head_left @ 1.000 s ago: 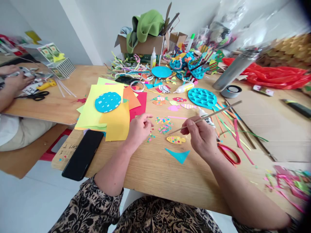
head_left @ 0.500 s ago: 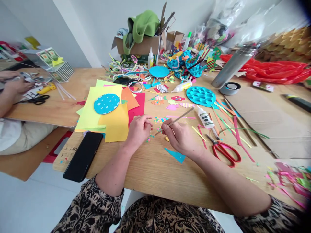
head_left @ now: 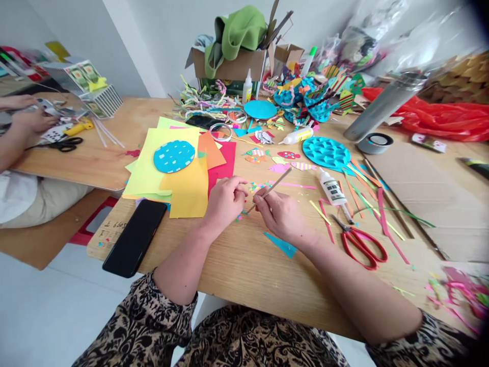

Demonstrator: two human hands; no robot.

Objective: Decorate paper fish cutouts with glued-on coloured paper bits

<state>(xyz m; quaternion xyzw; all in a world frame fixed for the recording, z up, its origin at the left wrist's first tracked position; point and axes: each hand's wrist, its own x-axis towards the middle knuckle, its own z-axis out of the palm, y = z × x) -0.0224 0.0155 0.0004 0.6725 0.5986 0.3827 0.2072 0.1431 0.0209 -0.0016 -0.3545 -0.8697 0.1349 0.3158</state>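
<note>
My right hand [head_left: 280,214] grips a thin wooden stick [head_left: 280,178], its lower tip slanting down toward my left hand. My left hand [head_left: 228,201] has its fingers curled close together; whatever they pinch, if anything, is hidden. Between and behind both hands lie tiny coloured paper bits [head_left: 260,186]. Several paper fish [head_left: 289,155] rest farther back on the table. A blue paper triangle [head_left: 281,245] lies just below my right hand. To the right are a white glue bottle [head_left: 331,187] and red-handled scissors [head_left: 364,247].
Coloured paper sheets [head_left: 189,193] with a blue spotted disc [head_left: 174,156] lie left, by a black phone [head_left: 134,238]. A steel flask [head_left: 384,107], a tape roll [head_left: 375,143] and cardboard [head_left: 439,193] stand or lie right. A co-worker's hands [head_left: 32,122] are far left.
The view has shifted slightly, so the table's things appear a little farther right. The stick is held more steeply, still in my right hand. My left hand stays curled beside it.
</note>
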